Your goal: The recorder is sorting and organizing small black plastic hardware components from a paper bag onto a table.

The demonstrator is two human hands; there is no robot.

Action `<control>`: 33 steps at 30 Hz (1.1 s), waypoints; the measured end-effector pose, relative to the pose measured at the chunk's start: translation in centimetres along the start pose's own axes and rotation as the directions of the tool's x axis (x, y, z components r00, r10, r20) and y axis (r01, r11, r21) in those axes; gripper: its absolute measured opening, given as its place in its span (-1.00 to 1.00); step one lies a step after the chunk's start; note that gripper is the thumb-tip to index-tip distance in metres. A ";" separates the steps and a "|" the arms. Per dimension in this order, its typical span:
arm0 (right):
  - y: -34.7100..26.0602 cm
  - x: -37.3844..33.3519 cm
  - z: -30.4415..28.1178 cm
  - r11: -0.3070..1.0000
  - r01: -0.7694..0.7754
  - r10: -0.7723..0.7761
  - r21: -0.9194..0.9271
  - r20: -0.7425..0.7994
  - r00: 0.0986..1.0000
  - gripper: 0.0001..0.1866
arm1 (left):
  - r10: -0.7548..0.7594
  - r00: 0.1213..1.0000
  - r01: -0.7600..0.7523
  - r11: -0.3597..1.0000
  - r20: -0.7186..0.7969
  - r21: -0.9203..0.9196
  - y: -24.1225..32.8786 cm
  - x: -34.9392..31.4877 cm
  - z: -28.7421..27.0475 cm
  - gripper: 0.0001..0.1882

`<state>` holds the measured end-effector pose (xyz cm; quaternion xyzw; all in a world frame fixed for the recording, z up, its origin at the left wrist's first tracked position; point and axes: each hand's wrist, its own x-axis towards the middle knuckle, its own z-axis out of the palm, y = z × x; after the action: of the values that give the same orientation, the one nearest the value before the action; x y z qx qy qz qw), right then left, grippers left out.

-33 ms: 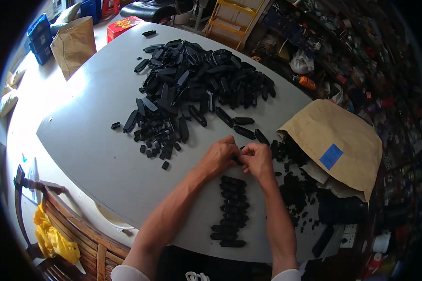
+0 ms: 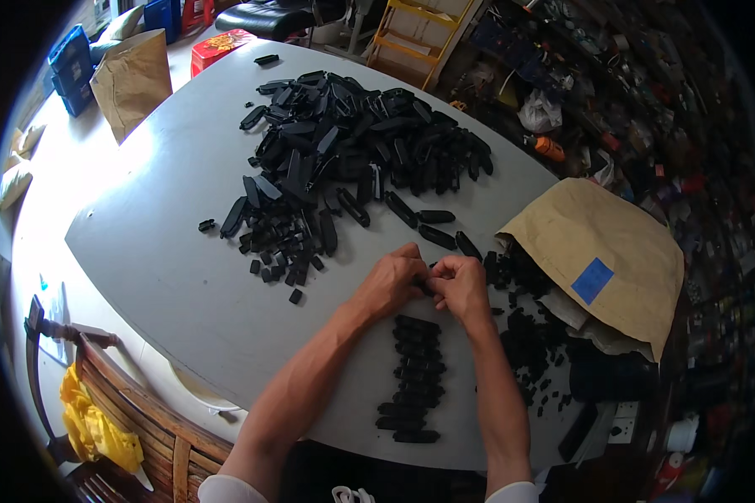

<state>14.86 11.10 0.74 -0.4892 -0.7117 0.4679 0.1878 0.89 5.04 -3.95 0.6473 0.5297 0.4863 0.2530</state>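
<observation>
My left hand (image 2: 394, 282) and my right hand (image 2: 460, 287) meet over the middle of the table, fingers closed on a small black plastic part (image 2: 424, 287) that they mostly cover. Its exact kind cannot be made out. Just below the hands, between my forearms, a column of black elongated plastic pieces (image 2: 419, 369) lies side by side. Beyond my hands, a few loose long black pieces (image 2: 437, 236) lead toward a large heap of similar parts (image 2: 352, 134). Small black block-shaped pieces (image 2: 281, 243) gather at the heap's near left edge.
To the right, a brown paper bag (image 2: 604, 243) with a blue patch lies with its mouth toward spilled small black parts (image 2: 533, 352). The pale table (image 2: 168, 251) has a curved edge. A wooden chair (image 2: 143, 402) with a yellow bag (image 2: 101, 419) stands at lower left. Clutter fills the right side.
</observation>
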 end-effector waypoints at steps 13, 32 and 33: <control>0.6 0.9 -1.0 0.846 0.103 -0.096 -0.523 0.042 0.995 -0.71 | -0.027 1.000 0.028 0.999 0.015 -0.030 0.2 0.2 0.0 -0.71; 2.9 -5.5 -7.2 0.795 0.118 -0.293 -0.596 -0.206 0.934 -0.86 | -0.073 0.997 0.072 0.997 0.027 0.028 0.1 -0.2 -0.6 -0.64; 3.5 -5.7 -7.2 0.727 0.169 -0.342 -0.665 -0.138 0.930 -0.83 | -0.068 0.994 0.062 0.996 0.087 0.068 0.3 -0.1 -1.1 -0.62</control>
<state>24.47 9.95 2.41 -0.4749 -0.8596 0.0994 0.1604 0.08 4.63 -3.31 0.6587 0.5544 0.4307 0.2708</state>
